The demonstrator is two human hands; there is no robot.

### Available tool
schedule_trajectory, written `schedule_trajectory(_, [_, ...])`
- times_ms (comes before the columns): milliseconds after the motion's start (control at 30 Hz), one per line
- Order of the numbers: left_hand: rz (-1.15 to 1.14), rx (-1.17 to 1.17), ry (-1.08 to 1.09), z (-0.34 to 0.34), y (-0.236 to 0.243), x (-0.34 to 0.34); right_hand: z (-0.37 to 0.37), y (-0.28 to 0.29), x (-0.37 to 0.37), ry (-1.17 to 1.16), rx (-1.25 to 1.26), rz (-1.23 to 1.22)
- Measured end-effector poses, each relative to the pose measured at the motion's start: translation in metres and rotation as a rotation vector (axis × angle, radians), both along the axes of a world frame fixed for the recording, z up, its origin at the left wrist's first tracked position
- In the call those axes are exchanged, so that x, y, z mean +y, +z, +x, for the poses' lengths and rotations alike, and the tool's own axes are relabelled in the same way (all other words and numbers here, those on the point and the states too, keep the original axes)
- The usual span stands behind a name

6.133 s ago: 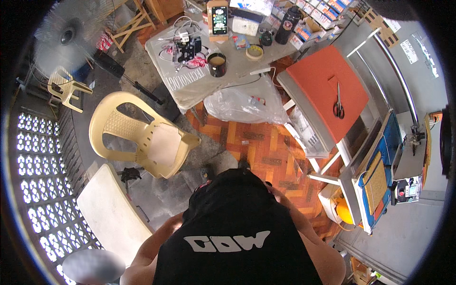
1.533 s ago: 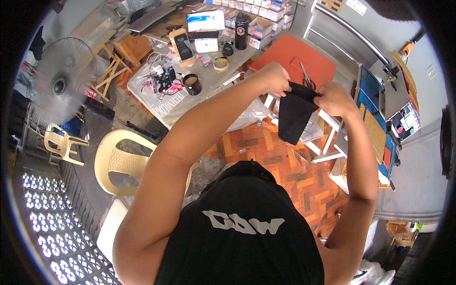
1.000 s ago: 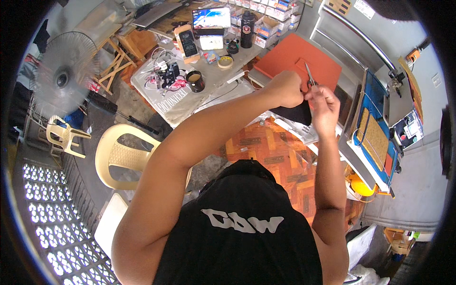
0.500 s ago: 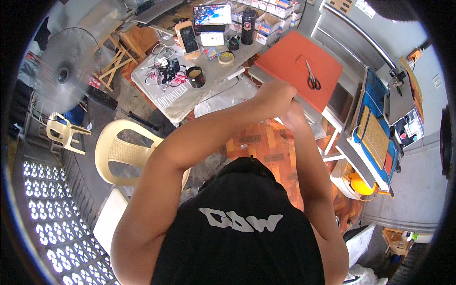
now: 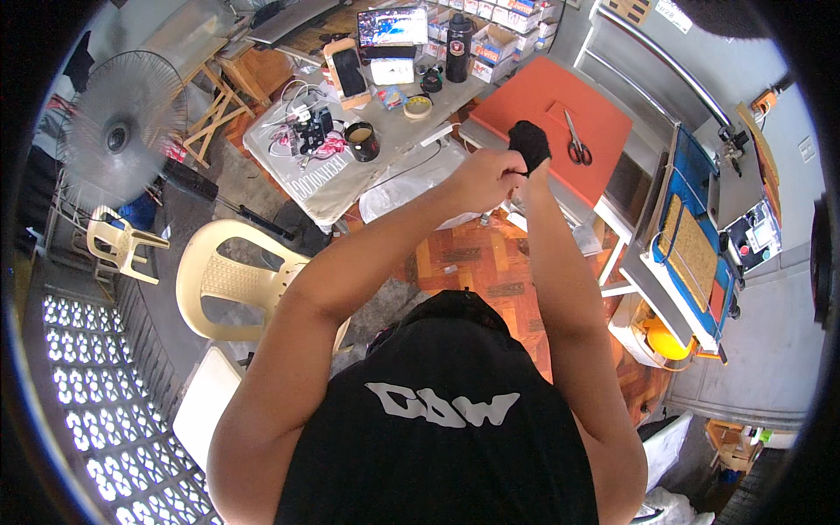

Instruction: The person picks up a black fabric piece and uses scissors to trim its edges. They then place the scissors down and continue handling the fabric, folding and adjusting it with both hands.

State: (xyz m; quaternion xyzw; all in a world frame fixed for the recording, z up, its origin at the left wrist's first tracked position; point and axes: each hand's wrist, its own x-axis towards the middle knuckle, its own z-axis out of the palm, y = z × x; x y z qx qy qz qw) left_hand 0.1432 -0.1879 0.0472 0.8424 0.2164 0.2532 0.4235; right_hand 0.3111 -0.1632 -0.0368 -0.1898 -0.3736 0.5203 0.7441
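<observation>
A black cloth piece that looks like a glove [image 5: 528, 144] covers most of my right hand [image 5: 539, 173], leaving only the wrist side bare. Its fingers are hidden, so I cannot see whether they are closed. My left hand [image 5: 492, 178] is closed beside it, pinching the cloth's edge near the right wrist. Both hands are held out in front of me at the near edge of the red-orange board [image 5: 604, 114]. Black-handled scissors [image 5: 577, 150] lie on that board, just beyond my right hand.
To the left, a grey table [image 5: 324, 188] bears a dark mug [image 5: 360, 144], a tape roll [image 5: 417, 107], a phone on a stand [image 5: 348, 72] and a black bottle [image 5: 458, 48]. A cream chair [image 5: 223, 280] and a fan [image 5: 118, 138] stand at left.
The black cloth has come into view over my right hand, which has risen further over the board. My left hand has shifted slightly left and now grips the cloth's edge.
</observation>
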Motion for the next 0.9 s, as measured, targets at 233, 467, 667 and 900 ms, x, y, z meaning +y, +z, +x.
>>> schedule_trajectory(233, [0.037, -0.162, 0.015, 0.0, 0.006, -0.002, 0.0, 0.061, 0.016, -0.918, -1.408, 0.354])
schedule_trajectory(467, [-0.007, -0.164, 0.063, 0.001, 0.021, -0.032, -0.009, 0.073, 0.022, -1.022, -2.229, -0.216])
schedule_trajectory(667, [0.151, -0.198, 0.059, -0.007, 0.019, -0.057, -0.008, 0.067, 0.012, -0.916, -2.218, -0.515])
schedule_trajectory(900, [0.636, -0.258, 0.34, 0.004, 0.016, -0.028, -0.004, 0.086, 0.032, -1.001, -2.014, -0.526])
